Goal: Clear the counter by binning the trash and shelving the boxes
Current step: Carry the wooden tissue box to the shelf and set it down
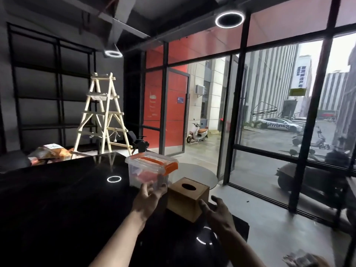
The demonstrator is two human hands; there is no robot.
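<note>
A clear plastic box (150,168) with an orange handle and clips stands on the glossy black counter (63,189) near its right edge; something red lies inside it. My left hand (148,197) reaches up to the box's near bottom corner, fingers spread and touching it. Right of the box sits a brown wooden tissue box (185,199) with an oval slot on top. Just beside that box's near right corner hovers my right hand (217,212), fingers apart, holding nothing.
A black metal shelf unit (52,89) lines the far left wall, with a wooden stepladder (104,116) in front of it. Bags and clutter (50,153) lie behind the counter. A round white table (194,176) stands past the boxes. Glass walls and an open door (175,110) are to the right.
</note>
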